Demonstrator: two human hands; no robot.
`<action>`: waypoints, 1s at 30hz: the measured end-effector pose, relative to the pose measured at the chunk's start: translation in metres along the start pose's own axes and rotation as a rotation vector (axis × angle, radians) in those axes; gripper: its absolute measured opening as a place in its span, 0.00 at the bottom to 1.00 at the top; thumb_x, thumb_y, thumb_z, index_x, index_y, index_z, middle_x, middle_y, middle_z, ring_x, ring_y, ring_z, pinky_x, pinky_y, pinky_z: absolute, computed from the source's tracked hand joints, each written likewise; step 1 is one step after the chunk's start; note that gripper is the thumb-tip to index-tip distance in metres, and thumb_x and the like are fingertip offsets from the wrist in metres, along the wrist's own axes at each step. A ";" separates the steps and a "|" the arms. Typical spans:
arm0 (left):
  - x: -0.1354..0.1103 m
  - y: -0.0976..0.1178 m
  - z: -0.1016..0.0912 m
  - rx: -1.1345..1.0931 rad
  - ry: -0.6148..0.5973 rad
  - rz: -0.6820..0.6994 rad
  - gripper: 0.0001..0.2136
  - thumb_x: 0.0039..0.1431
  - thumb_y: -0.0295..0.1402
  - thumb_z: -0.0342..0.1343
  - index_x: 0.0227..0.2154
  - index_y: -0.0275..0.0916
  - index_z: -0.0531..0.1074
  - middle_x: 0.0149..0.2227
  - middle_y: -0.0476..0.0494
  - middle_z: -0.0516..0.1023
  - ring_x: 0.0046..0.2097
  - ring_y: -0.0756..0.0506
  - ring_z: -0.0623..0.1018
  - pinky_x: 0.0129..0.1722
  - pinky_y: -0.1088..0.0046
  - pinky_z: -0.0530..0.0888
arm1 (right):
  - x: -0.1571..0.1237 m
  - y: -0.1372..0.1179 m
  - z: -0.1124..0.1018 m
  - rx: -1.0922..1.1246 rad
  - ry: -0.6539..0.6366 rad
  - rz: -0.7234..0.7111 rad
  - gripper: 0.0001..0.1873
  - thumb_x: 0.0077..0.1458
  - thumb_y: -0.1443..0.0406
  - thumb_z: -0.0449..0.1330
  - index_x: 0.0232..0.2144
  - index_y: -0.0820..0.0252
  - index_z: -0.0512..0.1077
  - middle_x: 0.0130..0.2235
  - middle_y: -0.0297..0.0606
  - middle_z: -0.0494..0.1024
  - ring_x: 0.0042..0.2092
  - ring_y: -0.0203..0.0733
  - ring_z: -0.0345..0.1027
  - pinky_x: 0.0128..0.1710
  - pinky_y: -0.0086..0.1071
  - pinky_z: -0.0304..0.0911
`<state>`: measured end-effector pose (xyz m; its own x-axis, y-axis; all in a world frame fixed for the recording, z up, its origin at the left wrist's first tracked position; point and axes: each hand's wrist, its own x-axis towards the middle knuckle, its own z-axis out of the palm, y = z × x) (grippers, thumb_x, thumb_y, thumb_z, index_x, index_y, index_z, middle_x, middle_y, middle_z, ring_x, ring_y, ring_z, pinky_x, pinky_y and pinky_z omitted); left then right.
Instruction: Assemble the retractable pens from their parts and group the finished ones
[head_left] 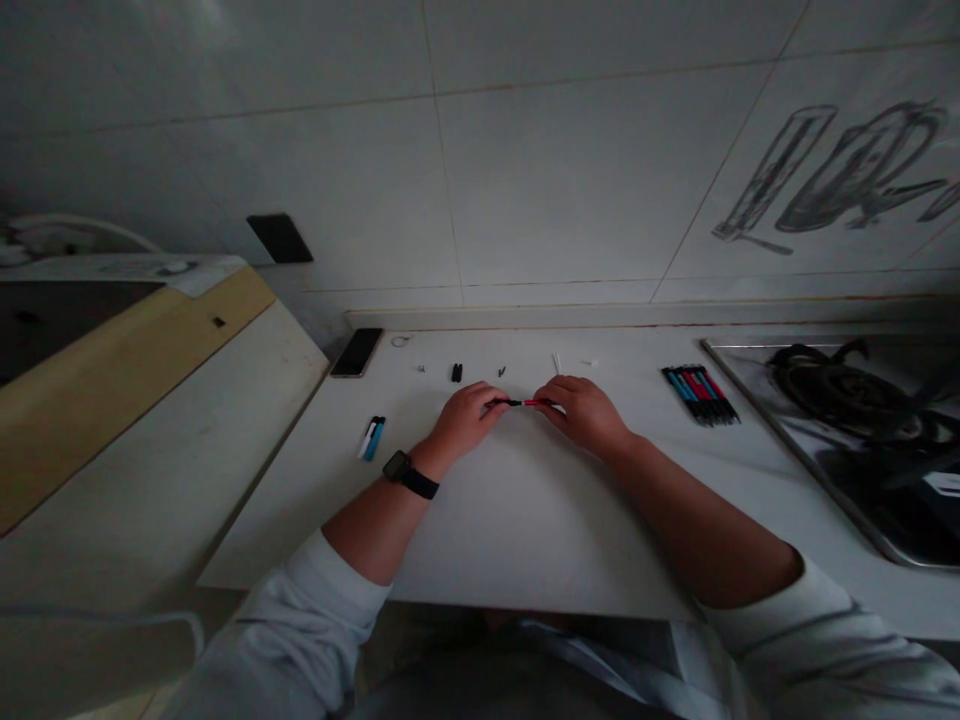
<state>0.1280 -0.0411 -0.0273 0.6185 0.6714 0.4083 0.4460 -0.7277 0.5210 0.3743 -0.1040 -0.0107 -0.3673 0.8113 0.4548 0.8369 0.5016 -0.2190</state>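
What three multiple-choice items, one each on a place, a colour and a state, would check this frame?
1. Where does the row of pens lie?
A. between the right hand and the stove
B. on the phone
C. left of the left hand

2. What colour is the watch on the left wrist?
A. white
B. black
C. yellow

3. How is the pen held?
A. lying untouched
B. by one hand only
C. by the left hand and the right hand, one at each end

Answers: 1 A, the row sits just before the stove; 2 B, face and strap are dark; 3 C, both hands' fingers close on its ends.
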 end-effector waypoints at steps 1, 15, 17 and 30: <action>0.000 0.000 0.000 0.001 -0.011 0.004 0.07 0.69 0.33 0.57 0.44 0.41 0.79 0.42 0.44 0.81 0.45 0.44 0.79 0.48 0.65 0.75 | 0.000 -0.001 0.001 0.005 -0.006 -0.004 0.12 0.69 0.60 0.57 0.42 0.58 0.79 0.40 0.44 0.81 0.41 0.46 0.73 0.44 0.38 0.63; 0.001 0.003 -0.002 -0.043 -0.130 -0.081 0.11 0.69 0.30 0.52 0.34 0.40 0.79 0.33 0.46 0.81 0.38 0.45 0.78 0.43 0.68 0.73 | -0.001 -0.005 0.008 0.016 -0.004 -0.042 0.11 0.69 0.62 0.57 0.40 0.59 0.79 0.39 0.44 0.80 0.40 0.45 0.72 0.43 0.36 0.61; 0.001 0.005 -0.002 -0.030 -0.151 -0.102 0.13 0.70 0.32 0.51 0.32 0.39 0.78 0.32 0.45 0.81 0.37 0.45 0.77 0.41 0.69 0.72 | -0.001 -0.006 0.008 -0.005 -0.001 -0.062 0.10 0.69 0.63 0.57 0.40 0.59 0.78 0.39 0.43 0.80 0.40 0.44 0.72 0.43 0.36 0.60; -0.001 0.002 0.002 -0.111 -0.196 -0.179 0.16 0.71 0.34 0.49 0.27 0.38 0.73 0.24 0.49 0.74 0.29 0.48 0.73 0.32 0.73 0.65 | 0.000 -0.011 0.003 -0.065 0.047 -0.144 0.10 0.68 0.65 0.58 0.38 0.60 0.79 0.38 0.43 0.81 0.39 0.45 0.72 0.44 0.38 0.60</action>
<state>0.1294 -0.0436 -0.0283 0.6542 0.7402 0.1555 0.4925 -0.5729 0.6551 0.3640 -0.1087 -0.0108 -0.4676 0.7165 0.5176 0.8019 0.5903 -0.0927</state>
